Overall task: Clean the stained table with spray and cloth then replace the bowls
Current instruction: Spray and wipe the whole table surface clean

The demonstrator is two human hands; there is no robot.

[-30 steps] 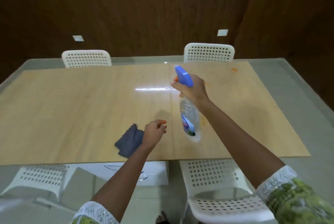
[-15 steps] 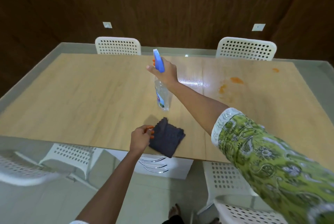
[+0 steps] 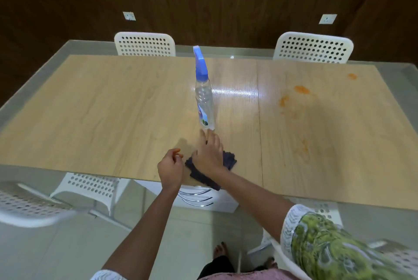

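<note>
Centrally, nubby dark cloth (image 3: 229, 159) under right hand (image 3: 208, 155)

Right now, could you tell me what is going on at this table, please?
A person is cleaning a stained table. The spray bottle stands upright on the wood, with no hand on it. The right hand lies flat on the dark cloth near the front edge, and the left hand is loosely curled beside the cloth, holding nothing. The orange stains to the right are not yet wiped. No bowls are in view.
</note>
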